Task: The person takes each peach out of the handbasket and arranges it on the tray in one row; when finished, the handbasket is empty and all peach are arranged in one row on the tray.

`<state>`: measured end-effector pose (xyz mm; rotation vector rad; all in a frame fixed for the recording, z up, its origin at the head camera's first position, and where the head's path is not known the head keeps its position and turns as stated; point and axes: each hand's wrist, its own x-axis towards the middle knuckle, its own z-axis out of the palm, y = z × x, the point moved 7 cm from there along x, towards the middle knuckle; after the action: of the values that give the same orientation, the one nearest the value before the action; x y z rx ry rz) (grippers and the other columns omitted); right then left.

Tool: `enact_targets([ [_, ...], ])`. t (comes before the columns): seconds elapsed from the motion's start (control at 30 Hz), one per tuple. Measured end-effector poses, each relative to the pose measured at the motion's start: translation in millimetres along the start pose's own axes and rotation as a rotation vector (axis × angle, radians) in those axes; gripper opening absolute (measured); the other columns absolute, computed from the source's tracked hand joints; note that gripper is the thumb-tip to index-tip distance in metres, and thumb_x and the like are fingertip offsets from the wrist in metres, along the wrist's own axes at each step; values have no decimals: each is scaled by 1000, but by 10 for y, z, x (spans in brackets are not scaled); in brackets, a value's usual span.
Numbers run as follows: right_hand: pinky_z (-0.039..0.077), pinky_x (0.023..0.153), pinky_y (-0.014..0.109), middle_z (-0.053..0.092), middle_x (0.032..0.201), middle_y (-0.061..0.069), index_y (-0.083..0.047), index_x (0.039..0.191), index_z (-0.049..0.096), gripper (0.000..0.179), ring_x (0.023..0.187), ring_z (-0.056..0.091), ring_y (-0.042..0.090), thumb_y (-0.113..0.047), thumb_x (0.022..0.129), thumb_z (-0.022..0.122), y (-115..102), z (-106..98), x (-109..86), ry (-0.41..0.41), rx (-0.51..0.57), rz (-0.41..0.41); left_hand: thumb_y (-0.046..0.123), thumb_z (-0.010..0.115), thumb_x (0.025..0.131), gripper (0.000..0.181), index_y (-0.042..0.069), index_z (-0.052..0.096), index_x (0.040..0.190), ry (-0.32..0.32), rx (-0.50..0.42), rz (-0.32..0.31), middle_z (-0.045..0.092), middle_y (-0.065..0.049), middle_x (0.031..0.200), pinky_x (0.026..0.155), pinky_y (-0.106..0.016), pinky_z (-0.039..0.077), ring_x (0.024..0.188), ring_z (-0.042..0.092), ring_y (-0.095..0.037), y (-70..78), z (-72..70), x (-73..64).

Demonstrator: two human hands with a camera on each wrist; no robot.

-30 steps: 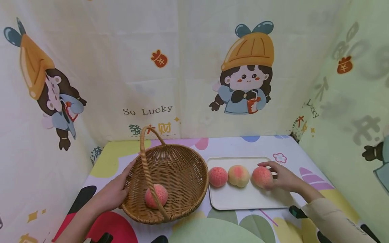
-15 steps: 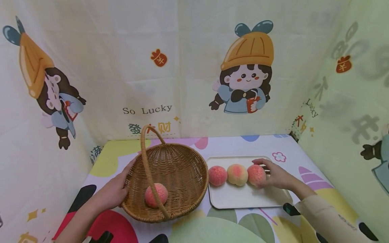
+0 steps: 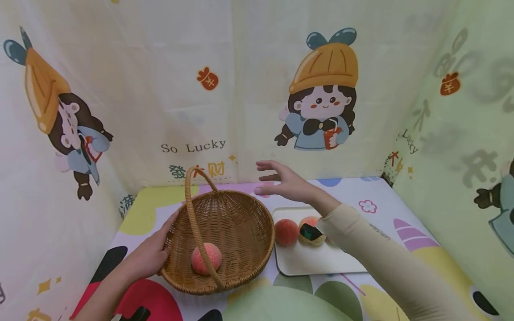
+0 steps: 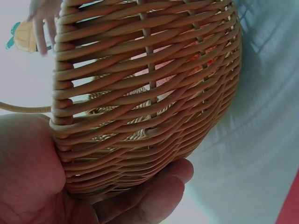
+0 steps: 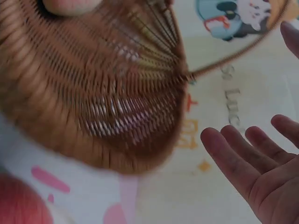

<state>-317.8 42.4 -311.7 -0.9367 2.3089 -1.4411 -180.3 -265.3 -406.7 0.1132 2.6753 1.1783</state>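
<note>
My left hand (image 3: 154, 249) grips the left side of a brown wicker basket (image 3: 245, 236), which tilts toward me. In the left wrist view, its fingers (image 4: 161, 196) curl under the weave. One pink peach (image 3: 213, 262) lies inside, partly crossed by the basket's handle (image 3: 193, 214). My right hand (image 3: 287, 182) is held in the air beyond the basket's right rim, fingers spread and holding nothing. On a white tray (image 3: 297, 265) to the right sit a red peach (image 3: 286, 232) and a pale yellow peach (image 3: 309, 220); a third is mostly hidden by my right sleeve.
A patterned cloth (image 3: 345, 191) covers the table. Printed fabric walls (image 3: 253, 89) enclose it at the back and on both sides. A dark device (image 3: 310, 232) on my right wrist overlaps the pale peach in the head view.
My right hand shifted the third peach left against the pale one, let go of it, then rose and moved left toward the basket. The left hand and basket stay put.
</note>
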Motion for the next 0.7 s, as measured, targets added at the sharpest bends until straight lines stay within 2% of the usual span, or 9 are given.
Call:
enact_targets([
  [0.13,52,96,39,46,149,11,-13,153,39,74,130,55,29,-33,91,75,-91,461,312,-93,-33,37,-9,42,96,84,21,3,164,12,13,-5,43,-41,134,44,-35,52,57,61,-21,-9,-2,-28],
  [0.27,50,97,35,53,143,12,-12,152,42,72,126,58,27,-40,94,72,-134,895,476,-171,-129,45,-9,42,96,84,21,4,164,26,36,-6,49,-39,126,44,-36,51,51,59,-21,-5,-3,-51],
  [0.33,49,98,32,59,136,8,-11,150,46,70,124,59,21,-45,94,69,-126,1112,499,-226,-216,46,-9,42,96,84,22,4,164,30,38,-1,49,-39,126,43,-36,50,49,58,-21,-2,-4,-56],
  [0.43,48,94,26,67,123,2,-8,146,50,69,115,60,12,-48,93,69,-63,1437,482,-362,-333,46,-8,42,97,83,24,4,164,31,35,4,49,-39,126,43,-37,50,49,58,-21,-4,-6,-62],
  [0.53,49,90,23,69,115,0,-6,143,53,67,109,62,9,-44,91,73,13,1662,416,-486,-391,64,-8,42,97,84,25,4,164,31,36,14,46,-39,131,43,-36,50,50,58,-20,-9,-5,-62],
  [0.7,47,92,26,65,126,3,-11,146,50,74,116,59,12,-37,85,82,51,1808,314,-587,-444,101,-9,44,96,85,23,5,164,35,58,46,44,-38,137,48,-35,51,55,59,-19,4,-14,-47],
])
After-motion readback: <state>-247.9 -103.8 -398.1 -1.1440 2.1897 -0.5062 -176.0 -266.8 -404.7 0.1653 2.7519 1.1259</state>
